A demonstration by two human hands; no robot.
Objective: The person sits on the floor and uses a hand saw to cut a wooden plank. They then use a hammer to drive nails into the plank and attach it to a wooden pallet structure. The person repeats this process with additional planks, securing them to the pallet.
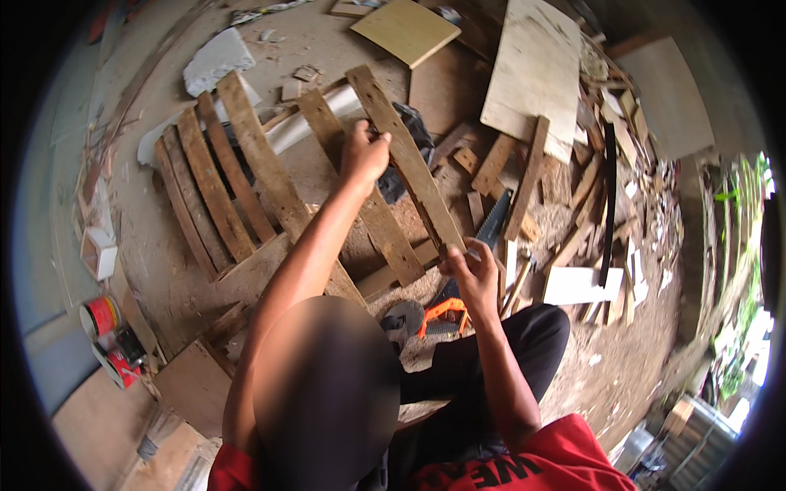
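A long weathered wooden plank (pixel 405 151) lies aslant in front of me, part of a row of slats on a pallet-like frame. My left hand (pixel 366 154) is closed at the plank's left edge, towards its far end; a small dark bit shows at the fingertips. At the near end, my right hand (pixel 475 274) pinches the plank's corner between thumb and fingers. Another slat (pixel 360 192) runs just left of it, partly behind my left forearm. Near my right hand lies a handsaw (pixel 442 317) with an orange handle, its dark toothed blade pointing away, partly covered by that hand.
More slats (pixel 214 184) stand spaced out on the left. Scrap wood (pixel 581 196) is heaped on the right, beside a large pale board (pixel 536 69). A yellowish panel (pixel 407 31) lies at the back. Red tins (pixel 102 317) stand at the left. My bent knee (pixel 536 327) is close to the saw.
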